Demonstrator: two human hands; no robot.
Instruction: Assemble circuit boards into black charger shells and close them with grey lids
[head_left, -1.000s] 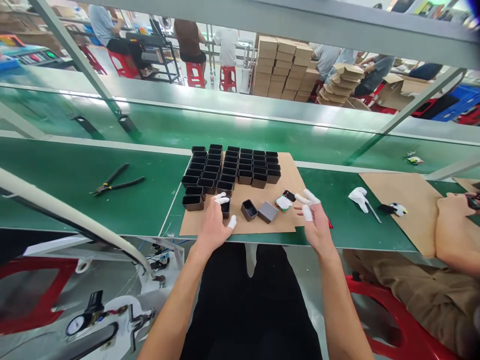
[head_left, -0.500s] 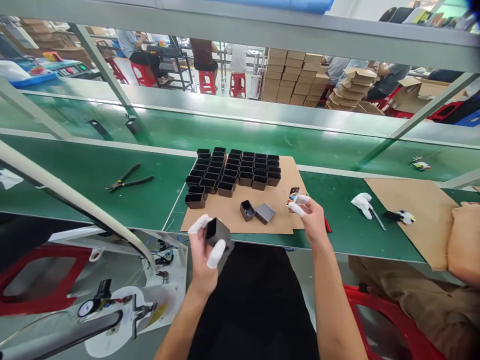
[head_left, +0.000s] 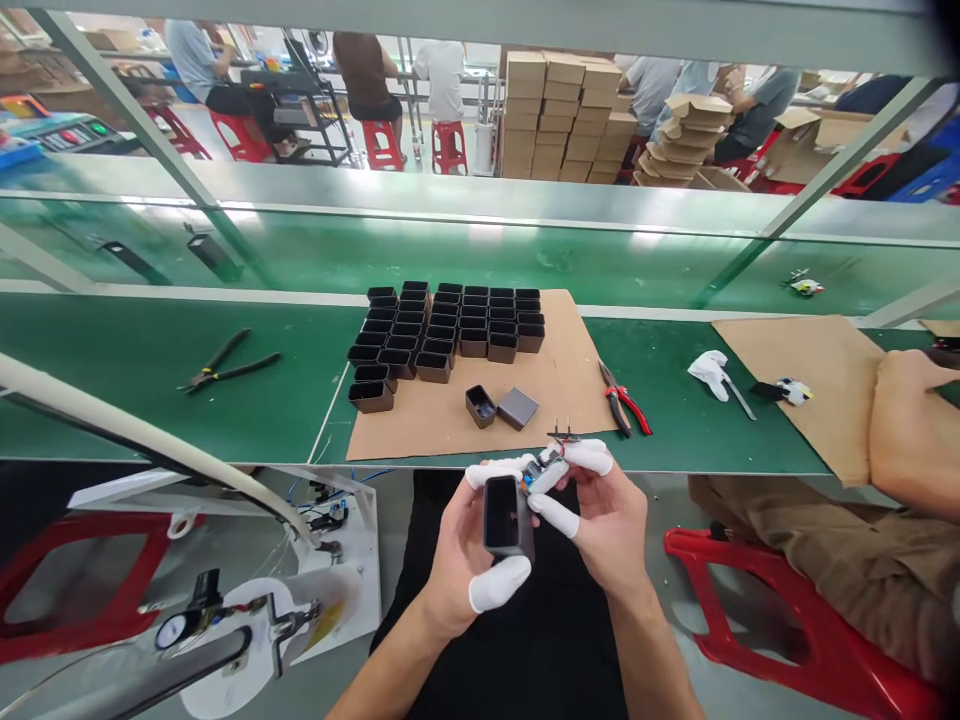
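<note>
My left hand (head_left: 459,558), with white fingertip covers, is closed around a black plastic housing (head_left: 523,535) whose open mouth faces up toward me. In my right hand (head_left: 611,520), also with white fingertip covers, is a small circuit board (head_left: 534,472) with blue parts and a wire. Two dark prongs on a flat black piece (head_left: 562,434) stick up by the right fingertips. The board is close against the housing's right upper edge; whether they touch I cannot tell. On the cardboard, another open housing (head_left: 481,407) lies beside a grey box-shaped piece (head_left: 517,408).
Rows of black housings (head_left: 442,335) stand on the cardboard sheet (head_left: 559,370). Red-handled pliers (head_left: 625,400) lie right of it, black-handled cutters (head_left: 225,362) far left. A neighbour's arm (head_left: 911,420) rests at the right. A pale hose (head_left: 150,440) crosses the left side.
My hands have come together over my lap. The right one brought the circuit board down and left to the housing, which the left hand moved right and turned mouth-up. The view shifted slightly.
</note>
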